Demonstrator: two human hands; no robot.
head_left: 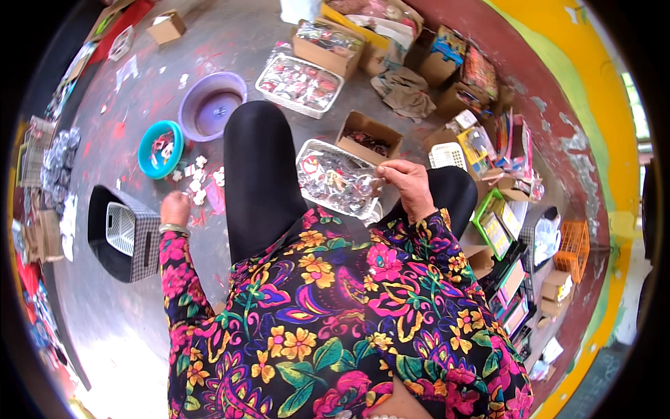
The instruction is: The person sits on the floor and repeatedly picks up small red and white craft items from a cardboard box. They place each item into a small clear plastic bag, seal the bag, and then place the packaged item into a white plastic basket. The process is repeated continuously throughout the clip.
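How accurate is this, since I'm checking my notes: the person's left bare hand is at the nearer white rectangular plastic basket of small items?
The hand is wrong: the head view shows the right bare hand at the nearer white basket of small items, while the left hand is outside the black-clad left leg.

Two hands (175, 209) (410, 187); two heaped white baskets (287, 103) (314, 142); one purple basin (209, 130); one teal basin (148, 152).

Small clear plastic packet (377, 185), pinched above right side of upright white rectangular basket (309, 144) of jumbled transparent packets (335, 174).
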